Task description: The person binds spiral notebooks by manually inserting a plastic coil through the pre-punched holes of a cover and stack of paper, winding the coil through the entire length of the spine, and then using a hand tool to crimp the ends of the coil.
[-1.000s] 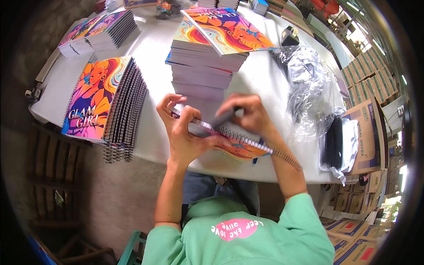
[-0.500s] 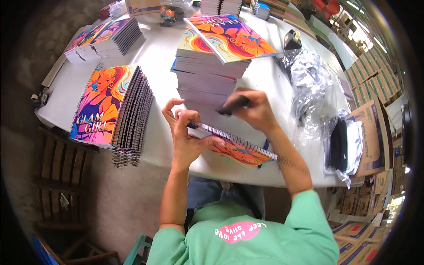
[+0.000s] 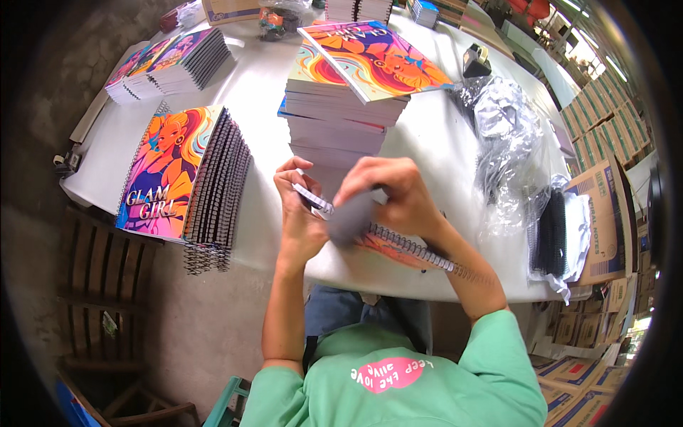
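Near the front edge of the table, my left hand grips a notebook by its left end. The notebook is tilted with its spine upward, showing part of an orange cover. A dark wire coil runs along the spine and trails past its right end over my right forearm. My right hand is closed around a dark grey, rounded object, held at the spine beside my left hand. Motion blurs that object, so its kind is unclear, and it covers part of the spine.
Beyond my hands rises a tall stack of unbound notebooks. Coil-bound notebooks are piled at left, more bound ones behind. Clear plastic wrapping, black coils, a tape dispenser and a cardboard box are at right.
My right hand has moved left and down, bringing the dark object onto the notebook's spine. My left hand still grips the notebook.
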A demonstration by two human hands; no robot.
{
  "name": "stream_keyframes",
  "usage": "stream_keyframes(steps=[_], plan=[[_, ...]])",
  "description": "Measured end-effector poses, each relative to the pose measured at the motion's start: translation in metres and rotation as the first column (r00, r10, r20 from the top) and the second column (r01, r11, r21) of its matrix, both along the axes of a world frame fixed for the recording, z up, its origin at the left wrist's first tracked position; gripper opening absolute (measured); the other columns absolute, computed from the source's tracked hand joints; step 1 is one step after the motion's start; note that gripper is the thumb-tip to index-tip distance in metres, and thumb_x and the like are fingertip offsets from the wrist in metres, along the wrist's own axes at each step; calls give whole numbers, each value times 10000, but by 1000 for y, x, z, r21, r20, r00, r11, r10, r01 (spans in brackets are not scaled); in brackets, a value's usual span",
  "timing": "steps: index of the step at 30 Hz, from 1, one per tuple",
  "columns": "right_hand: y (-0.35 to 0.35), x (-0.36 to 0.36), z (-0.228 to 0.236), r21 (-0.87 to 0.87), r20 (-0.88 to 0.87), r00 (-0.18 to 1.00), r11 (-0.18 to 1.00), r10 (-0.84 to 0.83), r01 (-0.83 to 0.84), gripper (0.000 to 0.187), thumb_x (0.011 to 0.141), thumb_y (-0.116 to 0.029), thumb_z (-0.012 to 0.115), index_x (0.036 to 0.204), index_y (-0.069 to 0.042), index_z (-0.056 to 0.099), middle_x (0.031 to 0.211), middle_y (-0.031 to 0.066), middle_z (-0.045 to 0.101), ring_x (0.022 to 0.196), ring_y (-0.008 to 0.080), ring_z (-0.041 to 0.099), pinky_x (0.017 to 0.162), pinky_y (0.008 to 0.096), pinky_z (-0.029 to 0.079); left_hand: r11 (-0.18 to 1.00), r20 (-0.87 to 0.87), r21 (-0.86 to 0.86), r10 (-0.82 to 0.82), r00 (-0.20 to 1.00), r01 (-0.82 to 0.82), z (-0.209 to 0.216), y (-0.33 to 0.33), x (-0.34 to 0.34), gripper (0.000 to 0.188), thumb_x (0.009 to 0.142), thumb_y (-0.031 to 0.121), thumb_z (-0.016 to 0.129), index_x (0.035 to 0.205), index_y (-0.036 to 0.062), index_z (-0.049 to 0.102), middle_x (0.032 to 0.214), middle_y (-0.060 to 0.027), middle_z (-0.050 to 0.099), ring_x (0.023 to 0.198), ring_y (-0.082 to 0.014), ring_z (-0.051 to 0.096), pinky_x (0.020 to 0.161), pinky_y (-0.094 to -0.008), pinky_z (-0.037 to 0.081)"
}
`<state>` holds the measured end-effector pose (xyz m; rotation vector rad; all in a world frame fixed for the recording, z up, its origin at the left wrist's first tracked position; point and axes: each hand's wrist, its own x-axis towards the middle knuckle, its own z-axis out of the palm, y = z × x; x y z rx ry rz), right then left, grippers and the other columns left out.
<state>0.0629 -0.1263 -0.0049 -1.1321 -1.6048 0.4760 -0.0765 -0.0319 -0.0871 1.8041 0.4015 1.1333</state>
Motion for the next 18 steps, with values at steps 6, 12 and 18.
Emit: stream_keyframes(steps=[6,12,18], plan=[[9,-5,4,104,85,996,994,-21,12,197,651,65,611,824,-5,675,759,95,650,674,154,613,632,278,477,999,13,-16,-29,999,29,5,-4,1,925,334,340,927,976,53,326,1057,-72,290,1047,-201,343,876,-318,393],[14,-5,1,147,60,998,989,-20,11,197,635,57,629,811,-16,681,755,101,640,622,174,607,591,281,473,989,74,-93,-108,991,114,4,-6,6,958,314,406,904,1047,21,424,1053,-64,275,1096,-214,305,922,-334,370],[-20,51,-46,-12,522,739,863,-425,505,172,649,-42,648,813,-56,700,790,109,657,812,273,633,761,368,510,960,235,-224,-116,965,170,1,-8,-1,543,637,335,830,899,20,474,912,-48,366,900,-160,360,774,-265,368]])
